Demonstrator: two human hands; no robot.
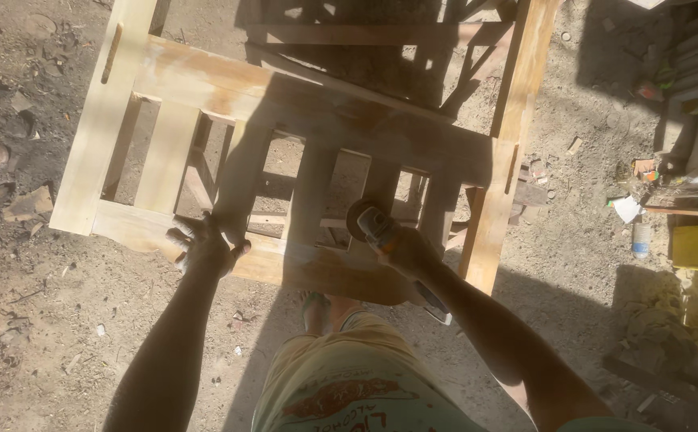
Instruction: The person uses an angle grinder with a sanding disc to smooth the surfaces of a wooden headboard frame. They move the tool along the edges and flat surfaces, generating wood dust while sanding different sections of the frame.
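Both hands meet the wooden frame's (285, 120) near rail, running left-right: left hand (202, 244) spread flat, right hand (405, 248) gripping a sander (367, 222).

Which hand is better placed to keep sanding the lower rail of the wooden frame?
Right. The right hand already grips the angle grinder over the wooden frame; the left hand lies flat, bracing the lower rail.

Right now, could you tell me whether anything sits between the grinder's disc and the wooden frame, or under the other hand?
Nothing visible does. The right hand holds the angle grinder with its disc at the wooden frame, by the near rail. The left hand lies flat on that rail, bare wood between them.
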